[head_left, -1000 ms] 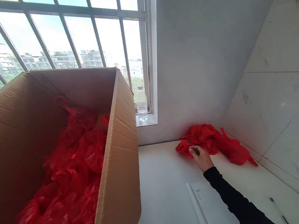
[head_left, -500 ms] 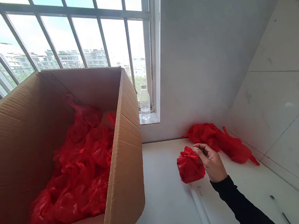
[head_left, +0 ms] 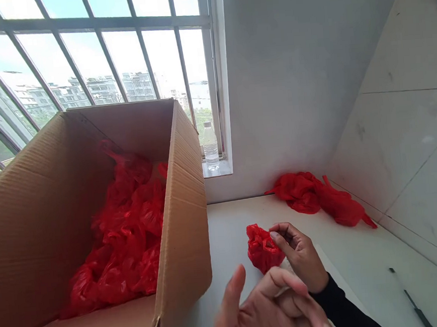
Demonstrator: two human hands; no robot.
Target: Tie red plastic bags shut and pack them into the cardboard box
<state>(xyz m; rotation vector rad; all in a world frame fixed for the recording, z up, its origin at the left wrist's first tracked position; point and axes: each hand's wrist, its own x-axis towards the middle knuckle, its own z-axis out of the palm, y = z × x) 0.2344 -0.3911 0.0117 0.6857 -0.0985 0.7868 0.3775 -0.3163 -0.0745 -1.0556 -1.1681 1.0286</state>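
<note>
My right hand (head_left: 301, 255) pinches the edge of a small bunched red plastic bag (head_left: 263, 250) between thumb and fingers. The bag is rounded and crumpled, and what it may contain is hidden. In front of it, at the bottom of the view, my left hand (head_left: 271, 310) is raised with the thumb spread and the fingers half curled. It holds nothing and covers part of the white surface (head_left: 227, 228). To the left stands an open cardboard box (head_left: 180, 212) with several crumpled red plastic bags (head_left: 129, 231) inside.
Two red bundles (head_left: 300, 192) lie against the wall at the back right. A clear bottle (head_left: 211, 149) stands on the sill of the barred window (head_left: 117, 25). A thin dark tool (head_left: 417, 306) lies at the lower right.
My left hand has come into view from below. My right hand has moved slightly down and left with the small red bag, which is now tilted differently. The view has shifted a little.
</note>
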